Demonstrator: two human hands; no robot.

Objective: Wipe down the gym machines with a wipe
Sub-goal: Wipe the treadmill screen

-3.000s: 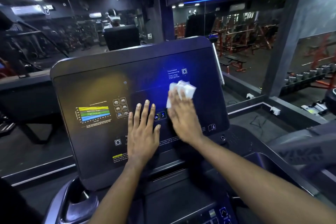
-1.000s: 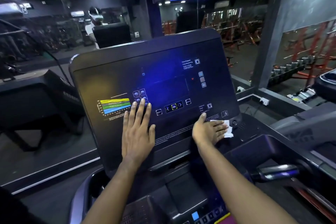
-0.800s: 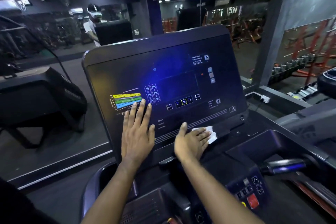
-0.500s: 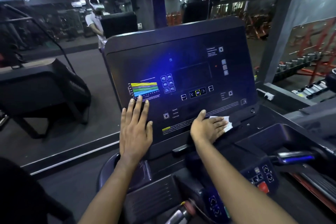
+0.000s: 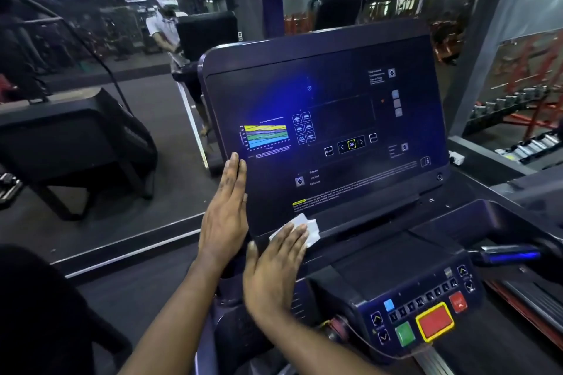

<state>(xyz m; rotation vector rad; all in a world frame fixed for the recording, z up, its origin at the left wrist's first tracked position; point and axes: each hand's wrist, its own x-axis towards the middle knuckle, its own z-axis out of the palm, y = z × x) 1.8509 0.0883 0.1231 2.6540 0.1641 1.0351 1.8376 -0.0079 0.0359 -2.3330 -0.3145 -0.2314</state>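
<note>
Leftward the wipe has travelled. Half a second back it was under the right hand near the lower right of the console, and now it sits at the lower left corner, on the ledge just below the printed warning text. The left hand has shifted too, off the face and onto the console's left border, where it lies flat with fingers straight and together, holding nothing. There is no real grip on the wipe either: the right hand's fingers are straight, pressing it flat against the surface, with its white corners sticking out past the fingertips. To my eye this is the tail of a pass along the console's bottom strip. The next move would carry the wipe down to the keypad with its red and green buttons, or across to the handle. The keypad calls for a light touch, so that no button gets pushed.
</note>
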